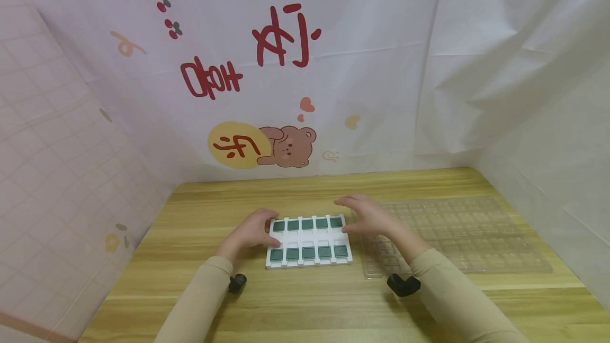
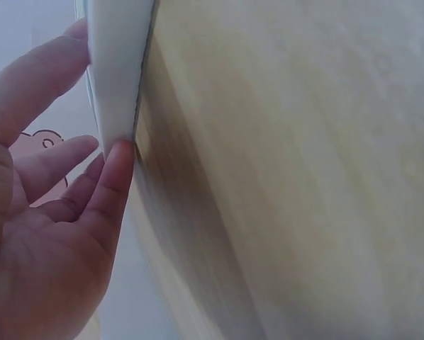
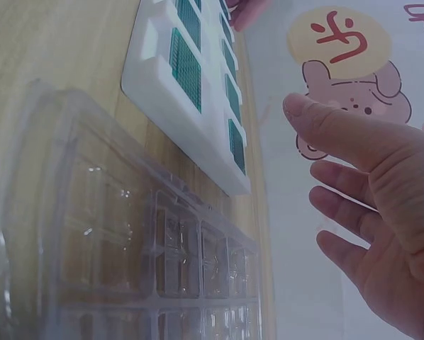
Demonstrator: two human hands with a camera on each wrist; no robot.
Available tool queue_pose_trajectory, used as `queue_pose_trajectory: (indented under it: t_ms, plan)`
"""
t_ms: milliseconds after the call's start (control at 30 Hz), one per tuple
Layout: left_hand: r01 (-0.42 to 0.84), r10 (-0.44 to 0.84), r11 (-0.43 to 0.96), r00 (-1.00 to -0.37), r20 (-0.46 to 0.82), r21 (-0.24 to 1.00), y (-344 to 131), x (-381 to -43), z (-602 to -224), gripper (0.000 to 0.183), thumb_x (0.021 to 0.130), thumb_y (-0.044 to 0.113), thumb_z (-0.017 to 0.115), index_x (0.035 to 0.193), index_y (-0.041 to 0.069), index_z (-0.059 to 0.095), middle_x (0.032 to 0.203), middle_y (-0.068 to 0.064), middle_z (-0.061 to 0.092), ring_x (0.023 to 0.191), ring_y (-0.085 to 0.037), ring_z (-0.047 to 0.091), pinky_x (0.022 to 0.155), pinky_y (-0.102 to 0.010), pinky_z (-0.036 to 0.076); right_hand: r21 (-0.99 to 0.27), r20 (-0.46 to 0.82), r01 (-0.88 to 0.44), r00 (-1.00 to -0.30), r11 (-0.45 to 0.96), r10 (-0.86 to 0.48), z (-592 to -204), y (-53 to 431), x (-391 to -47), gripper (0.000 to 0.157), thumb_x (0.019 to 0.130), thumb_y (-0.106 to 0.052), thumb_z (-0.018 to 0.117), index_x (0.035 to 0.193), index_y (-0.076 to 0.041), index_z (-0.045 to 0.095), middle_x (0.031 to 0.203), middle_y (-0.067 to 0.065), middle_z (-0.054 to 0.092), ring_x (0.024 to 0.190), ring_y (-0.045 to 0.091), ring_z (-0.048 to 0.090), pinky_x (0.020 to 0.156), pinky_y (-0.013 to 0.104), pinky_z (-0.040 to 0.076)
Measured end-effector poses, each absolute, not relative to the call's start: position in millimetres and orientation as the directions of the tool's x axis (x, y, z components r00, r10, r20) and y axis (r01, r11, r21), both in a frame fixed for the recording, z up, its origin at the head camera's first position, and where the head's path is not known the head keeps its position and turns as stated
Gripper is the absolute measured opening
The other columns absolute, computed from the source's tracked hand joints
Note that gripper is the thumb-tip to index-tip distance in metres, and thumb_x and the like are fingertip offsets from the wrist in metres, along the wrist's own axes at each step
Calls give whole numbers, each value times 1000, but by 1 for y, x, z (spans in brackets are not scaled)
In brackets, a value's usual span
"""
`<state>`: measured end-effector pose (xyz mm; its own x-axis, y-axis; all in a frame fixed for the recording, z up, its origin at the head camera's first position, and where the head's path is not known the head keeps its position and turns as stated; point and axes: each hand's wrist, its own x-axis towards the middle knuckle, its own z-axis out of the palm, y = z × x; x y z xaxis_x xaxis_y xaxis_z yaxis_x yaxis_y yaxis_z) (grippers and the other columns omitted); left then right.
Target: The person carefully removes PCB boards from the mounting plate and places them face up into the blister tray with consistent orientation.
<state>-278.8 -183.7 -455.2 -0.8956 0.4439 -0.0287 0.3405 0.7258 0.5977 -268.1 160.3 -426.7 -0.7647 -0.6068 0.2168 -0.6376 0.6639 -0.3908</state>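
Note:
A white foam tray [image 1: 312, 236] lies on the wooden table, with two rows of square green circuit boards [image 1: 308, 253] in its slots. My left hand [image 1: 251, 231] grips the tray's left end, its thumb over the top and fingers against the far-left edge. In the left wrist view, fingertips [image 2: 118, 159] touch the white side wall. At the tray's right end, my right hand [image 1: 369, 217] hovers with thumb and fingers spread, holding nothing. The right wrist view shows that hand [image 3: 382, 205] apart from the tray [image 3: 180, 117].
A clear plastic tray [image 1: 476, 271] with many compartments lies flat on the right, partly beneath my right forearm. Around the wooden table [image 1: 305, 306] hang white printed cloths [image 1: 371, 94] at the back and sides.

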Motion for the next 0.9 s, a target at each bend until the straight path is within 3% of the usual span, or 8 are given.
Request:
queue_pose_trajectory:
  t_ms: [300,667,900]
  plan:
    - [343,452,732,-891,-44,588,-184,-281,-455,78,64,19,95,127,-9,59,98,-7,57,90,-21,49,83,-40,45,-349,172,-610,-788,711,-592,-431,156,-274,66,78,-24,86,135,-3,58,134,16,57,125,38,50,105,52,37]
    - [346,460,732,-886,-53,587,-182,-282,-452,71,65,18,94,122,-8,61,88,-6,55,83,-20,48,73,-36,42,-273,115,-582,-810,766,-575,-433,146,-278,59,78,-27,85,128,-5,63,127,14,60,119,35,55,101,48,42]
    - [355,466,730,-883,-46,584,-183,-282,-452,72,65,18,94,123,-9,61,88,-7,55,83,-19,48,73,-36,42,-221,116,-561,-827,798,-550,-439,141,-282,53,78,-27,85,123,-7,67,123,12,63,116,33,56,99,47,44]
